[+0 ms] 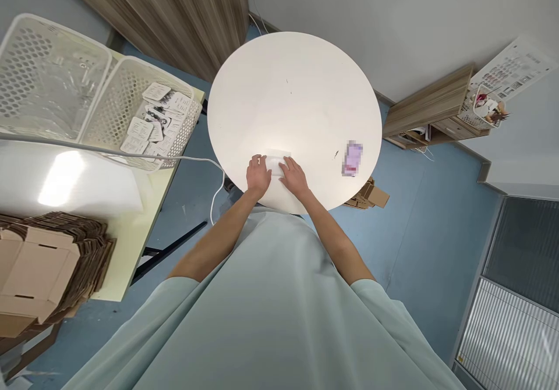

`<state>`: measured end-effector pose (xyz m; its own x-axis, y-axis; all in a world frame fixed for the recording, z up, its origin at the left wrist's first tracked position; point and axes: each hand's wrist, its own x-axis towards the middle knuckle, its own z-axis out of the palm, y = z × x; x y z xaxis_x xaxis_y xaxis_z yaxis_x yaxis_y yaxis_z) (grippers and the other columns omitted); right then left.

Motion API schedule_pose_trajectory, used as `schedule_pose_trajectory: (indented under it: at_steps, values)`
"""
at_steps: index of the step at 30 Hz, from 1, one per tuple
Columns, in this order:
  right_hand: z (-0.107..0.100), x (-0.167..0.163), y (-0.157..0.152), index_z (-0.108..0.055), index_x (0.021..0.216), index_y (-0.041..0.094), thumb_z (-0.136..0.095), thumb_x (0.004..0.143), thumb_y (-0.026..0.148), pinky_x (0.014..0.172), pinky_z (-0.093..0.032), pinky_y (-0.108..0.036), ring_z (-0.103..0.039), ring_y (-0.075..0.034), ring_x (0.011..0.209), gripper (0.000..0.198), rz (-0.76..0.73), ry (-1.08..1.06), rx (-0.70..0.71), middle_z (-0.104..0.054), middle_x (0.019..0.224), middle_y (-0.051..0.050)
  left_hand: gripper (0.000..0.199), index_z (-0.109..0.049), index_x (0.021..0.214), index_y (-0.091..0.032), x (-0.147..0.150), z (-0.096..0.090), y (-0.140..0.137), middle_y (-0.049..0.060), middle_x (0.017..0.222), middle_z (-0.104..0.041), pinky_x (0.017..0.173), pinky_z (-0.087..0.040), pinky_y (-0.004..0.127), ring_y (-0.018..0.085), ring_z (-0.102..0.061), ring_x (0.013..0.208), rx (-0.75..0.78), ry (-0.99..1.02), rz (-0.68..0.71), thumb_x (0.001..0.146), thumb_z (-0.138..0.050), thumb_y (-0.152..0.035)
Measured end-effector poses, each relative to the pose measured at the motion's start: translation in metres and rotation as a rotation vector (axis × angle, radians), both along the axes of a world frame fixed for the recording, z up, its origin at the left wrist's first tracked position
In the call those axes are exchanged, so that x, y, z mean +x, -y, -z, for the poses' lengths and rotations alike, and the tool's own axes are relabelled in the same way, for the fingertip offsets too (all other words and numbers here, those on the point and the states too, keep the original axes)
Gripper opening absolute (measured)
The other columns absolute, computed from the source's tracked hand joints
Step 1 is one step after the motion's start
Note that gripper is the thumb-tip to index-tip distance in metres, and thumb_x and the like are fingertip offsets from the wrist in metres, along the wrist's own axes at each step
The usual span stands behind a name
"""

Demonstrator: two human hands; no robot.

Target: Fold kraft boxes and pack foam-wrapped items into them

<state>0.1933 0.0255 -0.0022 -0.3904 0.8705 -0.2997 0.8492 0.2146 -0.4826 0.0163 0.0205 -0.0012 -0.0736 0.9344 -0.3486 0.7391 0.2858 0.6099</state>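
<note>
On the near part of a round white table (297, 93) lies a small flat white sheet or packet (274, 166), pale against the tabletop; its exact kind is hard to make out. My left hand (258, 176) grips its left edge, with the fingers bent and the thumb toward the middle. At the right edge, my right hand (294, 177) holds it the same way, fingers curled over it. Part of the packet is hidden under both hands. A blurred pink-purple object (352, 158) rests on the table to the right of my right hand.
A side table (144, 227) at left bears two white perforated baskets (126, 64), one with printed cards (152, 125), and stacked flat cardboard boxes (48, 268). A white cable (196, 158) hangs by the round table. Folded cardboard (371, 195) sits below its right edge. A wooden cabinet (428, 105) stands right.
</note>
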Motion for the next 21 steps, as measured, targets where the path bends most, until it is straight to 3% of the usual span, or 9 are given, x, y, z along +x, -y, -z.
schedule_pose_trajectory:
  at_steps: [3,6,9,12,16,21]
  values:
    - [-0.001,-0.011,0.015,-0.061,0.149,0.018,-0.066,0.105,0.031,0.125,-0.044,-0.056,-0.044,-0.037,0.156,0.046,0.094,0.01,0.003,-0.047,0.169,-0.021,0.058,-0.049,0.155,-0.016,-0.005,0.004,0.012,0.022,0.16,-0.051,0.122,-0.045,0.054,0.038,-0.054,0.146,0.019,0.082,-0.156,0.098,-0.057,-0.022]
    - [-0.003,-0.029,0.028,-0.064,0.144,0.017,-0.072,0.102,0.038,0.118,-0.05,-0.054,-0.056,-0.038,0.143,0.048,0.221,-0.01,-0.027,-0.056,0.157,-0.023,0.053,-0.049,0.153,-0.015,-0.01,0.008,0.024,0.021,0.15,-0.062,0.116,-0.051,0.051,0.033,-0.066,0.132,-0.07,0.175,-0.35,0.101,-0.048,-0.018]
    - [-0.006,-0.039,0.03,-0.069,0.138,0.02,-0.076,0.099,0.051,0.108,-0.057,-0.047,-0.068,-0.034,0.126,0.051,0.353,-0.093,-0.134,-0.068,0.138,-0.018,0.045,-0.055,0.147,-0.015,-0.011,0.007,0.029,0.019,0.142,-0.07,0.112,-0.054,0.049,0.031,-0.071,0.124,-0.172,0.277,-0.418,0.103,-0.048,-0.021]
    - [-0.009,-0.031,0.025,-0.074,0.131,0.024,-0.073,0.098,0.056,0.106,-0.058,-0.042,-0.073,-0.027,0.117,0.045,0.437,-0.25,-0.231,-0.075,0.129,-0.011,0.037,-0.061,0.14,-0.017,-0.005,0.004,0.028,0.017,0.145,-0.069,0.111,-0.054,0.046,0.029,-0.071,0.123,-0.184,0.365,-0.366,0.107,-0.051,-0.029]
    - [-0.015,-0.005,0.018,-0.081,0.116,0.025,-0.07,0.098,0.055,0.104,-0.058,-0.04,-0.075,-0.024,0.111,0.037,0.524,-0.461,-0.333,-0.079,0.127,-0.008,0.039,-0.064,0.141,-0.019,0.005,0.004,0.02,0.018,0.148,-0.066,0.11,-0.055,0.045,0.029,-0.071,0.124,-0.178,0.431,-0.235,0.107,-0.055,-0.035]
    - [-0.019,0.01,0.013,-0.082,0.091,0.022,-0.067,0.095,0.061,0.098,-0.058,-0.038,-0.073,-0.026,0.103,0.042,0.594,-0.563,-0.322,-0.082,0.1,-0.004,0.045,-0.062,0.149,-0.022,0.01,0.01,0.007,0.016,0.149,-0.064,0.108,-0.057,0.044,0.029,-0.071,0.121,-0.215,0.449,-0.092,0.106,-0.057,-0.034]
